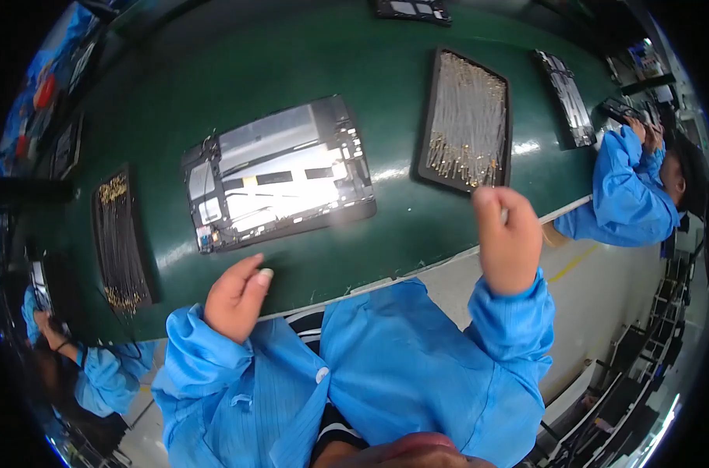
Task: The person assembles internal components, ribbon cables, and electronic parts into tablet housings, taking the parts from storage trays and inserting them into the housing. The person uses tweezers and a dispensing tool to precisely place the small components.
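My right hand (510, 238) is at the near edge of a dark tray (424, 148) full of thin grey cables (469, 101) with gold-coloured ends. Its thumb and forefinger are pinched together, and whatever they hold is too small or hidden to make out. My left hand (236, 298) hovers by the table's near edge, thumb and forefinger apart, holding nothing visible. Just beyond it lies an opened tablet-like device (280, 173), its silvery inner parts, black strips and small boards exposed. Neither hand touches this device.
A second tray (120, 242) of thin black cables with gold ends lies at left on the green table (292, 70). Similar opened devices lie at the far edge (413, 9) and the right (565, 97). Co-workers in blue work at the right (635, 187) and left (105, 378).
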A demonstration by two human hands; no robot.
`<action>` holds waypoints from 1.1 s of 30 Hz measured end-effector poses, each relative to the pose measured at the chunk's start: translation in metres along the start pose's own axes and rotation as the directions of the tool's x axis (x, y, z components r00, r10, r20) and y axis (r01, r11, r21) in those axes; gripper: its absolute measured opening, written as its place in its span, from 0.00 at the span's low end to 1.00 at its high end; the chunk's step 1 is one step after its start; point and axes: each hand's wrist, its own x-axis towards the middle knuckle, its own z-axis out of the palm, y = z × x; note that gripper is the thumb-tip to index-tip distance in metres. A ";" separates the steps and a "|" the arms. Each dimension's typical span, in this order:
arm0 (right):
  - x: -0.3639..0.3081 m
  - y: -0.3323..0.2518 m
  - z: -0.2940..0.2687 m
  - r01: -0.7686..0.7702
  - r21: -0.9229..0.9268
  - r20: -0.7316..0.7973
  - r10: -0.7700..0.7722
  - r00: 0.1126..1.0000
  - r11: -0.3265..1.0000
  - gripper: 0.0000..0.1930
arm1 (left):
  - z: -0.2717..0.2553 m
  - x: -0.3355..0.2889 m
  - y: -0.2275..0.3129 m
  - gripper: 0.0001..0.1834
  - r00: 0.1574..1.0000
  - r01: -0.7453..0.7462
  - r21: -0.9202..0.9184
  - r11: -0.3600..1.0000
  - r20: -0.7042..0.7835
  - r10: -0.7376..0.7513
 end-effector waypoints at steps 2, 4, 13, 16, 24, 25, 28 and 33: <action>-0.004 -0.011 0.010 0.032 0.192 0.223 -0.075 0.972 0.981 0.07 | 0.003 -0.004 0.030 0.17 0.900 -0.436 0.218 0.873 0.108 0.423; -0.002 -0.014 0.040 -0.040 0.398 0.515 -0.187 0.836 0.916 0.08 | 0.018 0.018 0.032 0.15 0.759 -0.652 0.159 0.742 0.145 0.635; -0.015 -0.006 0.097 -0.796 0.358 0.856 0.169 0.488 0.487 0.16 | 0.027 0.023 0.028 0.11 0.738 -0.646 0.324 0.691 0.033 0.674; 0.001 -0.006 0.102 -0.731 0.627 0.634 0.368 0.680 0.271 0.15 | 0.038 0.041 0.020 0.08 0.717 -0.534 0.533 0.656 -0.125 0.686; 0.026 -0.004 0.114 -0.188 0.852 0.056 0.273 0.961 0.488 0.13 | 0.047 0.068 0.016 0.06 0.826 -0.381 0.683 0.623 -0.052 0.562; 0.024 0.002 0.117 -0.188 0.853 0.052 0.279 0.959 0.487 0.13 | 0.048 0.068 0.017 0.06 0.825 -0.385 0.679 0.626 -0.051 0.563; 0.020 0.006 0.123 0.024 0.737 -0.063 0.033 0.997 0.675 0.13 | 0.048 0.069 0.018 0.06 0.827 -0.392 0.676 0.624 -0.039 0.561; 0.018 0.015 0.134 0.054 0.688 -0.080 0.002 0.997 0.723 0.12 | 0.049 0.070 0.016 0.07 0.824 -0.400 0.681 0.614 -0.026 0.566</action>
